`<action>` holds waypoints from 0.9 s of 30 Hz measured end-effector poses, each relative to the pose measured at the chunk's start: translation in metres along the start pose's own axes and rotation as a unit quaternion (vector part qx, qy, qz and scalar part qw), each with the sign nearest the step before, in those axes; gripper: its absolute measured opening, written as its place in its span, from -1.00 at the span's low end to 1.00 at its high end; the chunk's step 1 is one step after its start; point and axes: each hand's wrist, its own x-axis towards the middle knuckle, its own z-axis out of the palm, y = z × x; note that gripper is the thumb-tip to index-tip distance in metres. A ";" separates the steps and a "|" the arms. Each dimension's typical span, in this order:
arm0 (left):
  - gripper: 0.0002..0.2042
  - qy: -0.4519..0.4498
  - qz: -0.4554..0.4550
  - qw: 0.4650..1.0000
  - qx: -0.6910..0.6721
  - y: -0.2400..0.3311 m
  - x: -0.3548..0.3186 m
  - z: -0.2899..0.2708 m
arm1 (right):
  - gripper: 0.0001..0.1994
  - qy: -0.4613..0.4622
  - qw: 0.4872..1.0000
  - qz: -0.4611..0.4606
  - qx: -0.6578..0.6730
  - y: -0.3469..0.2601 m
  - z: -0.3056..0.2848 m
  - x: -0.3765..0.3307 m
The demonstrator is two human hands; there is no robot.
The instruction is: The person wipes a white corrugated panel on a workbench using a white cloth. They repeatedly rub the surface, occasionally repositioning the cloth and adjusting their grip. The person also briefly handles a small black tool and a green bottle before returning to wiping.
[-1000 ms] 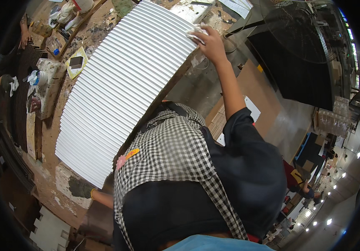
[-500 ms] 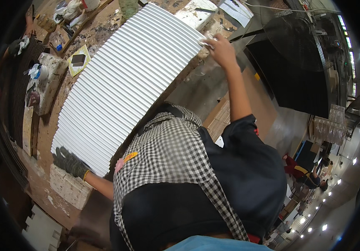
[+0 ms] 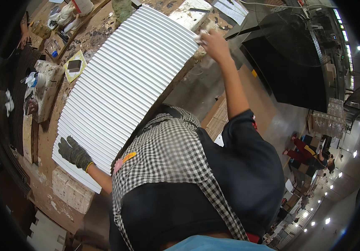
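Note:
A large white fluted panel [image 3: 121, 88] lies across a stained wooden workbench [image 3: 46, 138]. My left hand [image 3: 74, 152], in a dark knit glove, rests flat with fingers spread on the panel's near left end. My right hand [image 3: 214, 42], bare, reaches to the panel's far right corner and grips a small white wad of cloth [image 3: 200, 37] against the edge. My checked apron and dark shirt fill the lower middle of the view.
Along the bench's left side sit a yellow square with a dark block [image 3: 74, 66], a white bottle with a blue cap [image 3: 35, 78] and white foam blocks [image 3: 72, 190]. Another person's hand [image 3: 23, 39] works on a dark ribbed panel at far left. A big black fan [image 3: 297, 46] stands upper right.
My gloved left hand came into view from under my body and moved up onto the panel's near end. My right hand stayed at the far corner with the cloth.

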 end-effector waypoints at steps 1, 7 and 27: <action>-0.44 0.007 0.008 1.000 -0.015 -0.003 0.000 0.002 | -0.80 -0.052 0.994 0.024 -0.093 0.014 0.000 -0.016; -0.47 0.032 0.032 0.998 0.031 -0.004 0.004 0.007 | -0.75 0.016 0.990 0.134 0.045 0.024 -0.024 -0.032; -0.51 0.067 0.105 0.991 0.040 -0.013 0.012 0.013 | -0.72 0.179 0.973 -0.089 0.117 -0.095 0.052 0.031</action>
